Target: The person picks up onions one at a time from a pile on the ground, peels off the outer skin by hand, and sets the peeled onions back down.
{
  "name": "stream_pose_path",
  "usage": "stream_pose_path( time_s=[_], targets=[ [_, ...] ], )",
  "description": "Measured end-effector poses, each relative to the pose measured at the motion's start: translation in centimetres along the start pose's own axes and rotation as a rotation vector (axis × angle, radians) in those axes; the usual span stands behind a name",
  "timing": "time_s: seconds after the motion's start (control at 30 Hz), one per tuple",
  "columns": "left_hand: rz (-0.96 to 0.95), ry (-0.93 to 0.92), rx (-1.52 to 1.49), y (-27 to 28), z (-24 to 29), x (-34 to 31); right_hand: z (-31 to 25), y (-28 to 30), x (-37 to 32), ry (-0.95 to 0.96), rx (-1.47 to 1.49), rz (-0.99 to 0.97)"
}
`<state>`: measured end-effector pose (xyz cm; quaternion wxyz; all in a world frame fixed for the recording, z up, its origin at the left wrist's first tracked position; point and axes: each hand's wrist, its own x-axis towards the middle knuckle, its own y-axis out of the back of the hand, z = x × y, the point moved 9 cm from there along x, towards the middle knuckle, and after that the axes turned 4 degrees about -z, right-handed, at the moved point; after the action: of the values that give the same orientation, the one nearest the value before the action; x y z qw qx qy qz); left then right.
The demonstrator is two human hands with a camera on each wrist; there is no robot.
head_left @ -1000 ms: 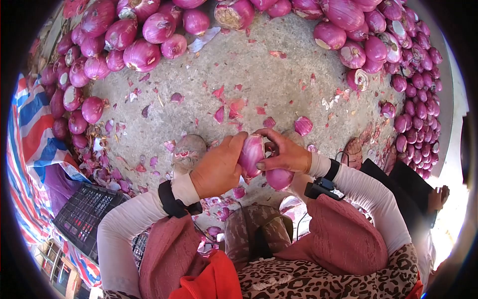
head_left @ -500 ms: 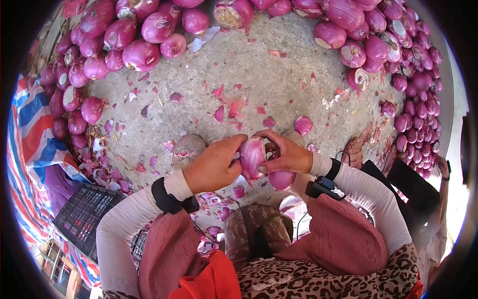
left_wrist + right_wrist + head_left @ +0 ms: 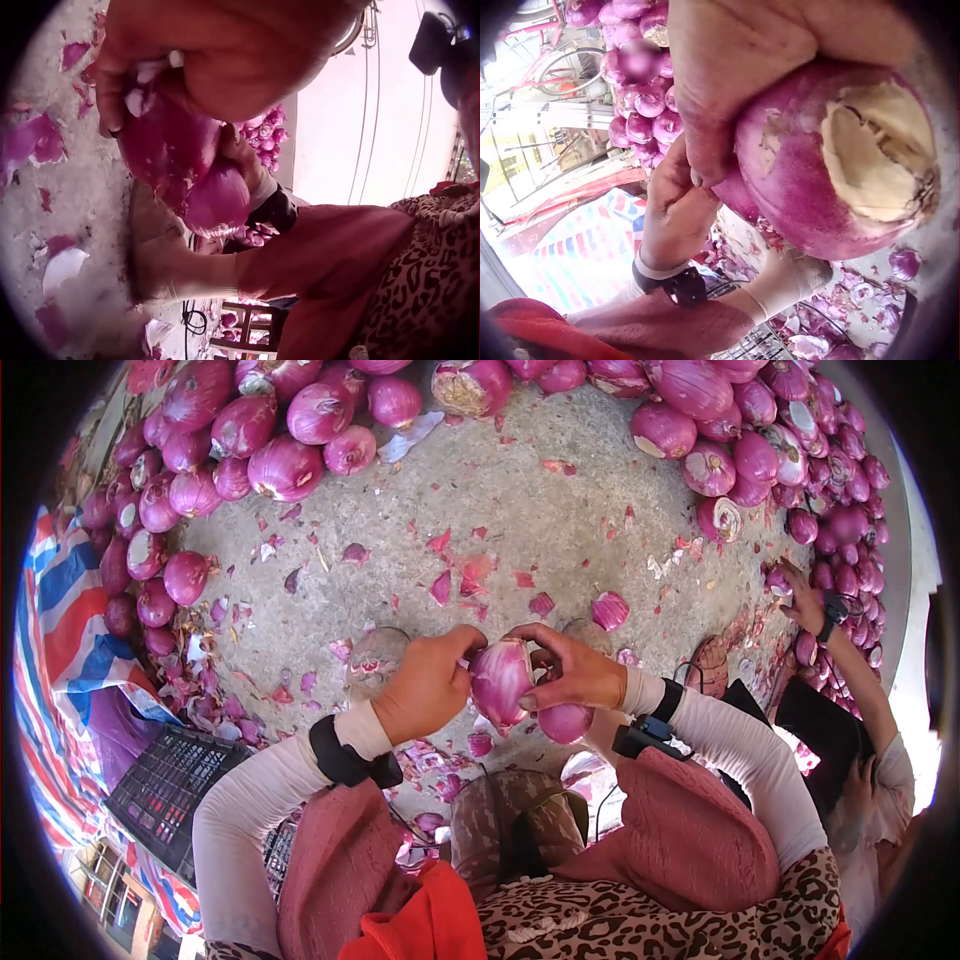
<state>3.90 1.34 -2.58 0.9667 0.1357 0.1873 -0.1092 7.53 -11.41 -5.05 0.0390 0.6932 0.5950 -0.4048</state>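
Observation:
In the head view my right hand [image 3: 575, 670] grips two red onions between thumb and fingers. The larger onion [image 3: 501, 685] sits toward the left hand, neck end up, and the smaller onion [image 3: 563, 722] is tucked below the palm. A pale, dry, split root patch shows on the nearer onion [image 3: 802, 172] in the right wrist view. My left hand [image 3: 425, 685] has its fingers curled at the larger onion's upper left side. There it pinches loose onion skin [image 3: 139, 101], a pale scrap in the left wrist view; part of the pinch is hidden behind the fingers.
Red onions [image 3: 285, 470] heap around the far and left sides, with a larger pile [image 3: 845, 580] at right. Another person's hand [image 3: 803, 605] reaches to that pile. Peel scraps [image 3: 475, 575] litter the concrete. A black crate [image 3: 175, 790] stands at left beside a striped sheet [image 3: 75, 630].
My left hand has pulled slightly left from the larger onion, which now shows more of its face. My right hand stays nearly still. Another person's arm has reached in at the right pile.

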Motion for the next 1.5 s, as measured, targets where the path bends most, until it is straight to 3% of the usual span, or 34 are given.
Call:
stream_pose_path(
  time_s=[0.03, 0.13, 0.23, 0.43, 0.63, 0.73, 0.83, 1.13, 1.33, 1.5],
  targets=[
    [0.017, -0.020, -0.045, 0.3, -0.2, 0.0, 0.3, 0.1, -0.1, 0.001, 0.090, 0.003],
    [-0.076, 0.321, -0.423, -0.6, -3.5, -0.5, 1.4, 0.8, -0.5, 0.016, 0.354, 0.018],
    [-0.165, 0.349, -0.680, -1.2, -3.3, -0.8, 1.6, 1.6, -0.8, 0.022, 0.564, 0.038],
    [-0.290, 0.295, -0.778, -2.0, -0.1, 0.2, -0.4, 0.8, -0.9, 0.048, 0.718, -0.065],
    [-0.274, 0.249, -0.661, -2.2, -1.0, 0.2, 0.0, 0.3, -0.9, -0.027, 0.663, -0.033],
    [-0.168, 0.163, -0.615, -1.8, -0.8, 0.2, 0.2, 0.1, -1.0, -0.074, 0.603, -0.041],
    [-0.239, 0.223, -0.566, -2.0, -1.1, 0.1, -0.2, 0.2, -1.0, -0.100, 0.545, -0.031],
    [-0.059, 0.172, -0.327, -1.5, -1.0, -0.2, 0.0, 0.6, -0.8, -0.090, 0.426, 0.072],
    [-0.025, 0.090, -0.191, -0.8, -0.2, 0.1, 0.6, 0.3, -0.7, -0.045, 0.591, 0.000],
    [-0.060, 0.143, -0.155, -0.3, 0.5, 0.4, 0.9, -0.2, -0.9, -0.005, 0.784, -0.082]
  ],
)
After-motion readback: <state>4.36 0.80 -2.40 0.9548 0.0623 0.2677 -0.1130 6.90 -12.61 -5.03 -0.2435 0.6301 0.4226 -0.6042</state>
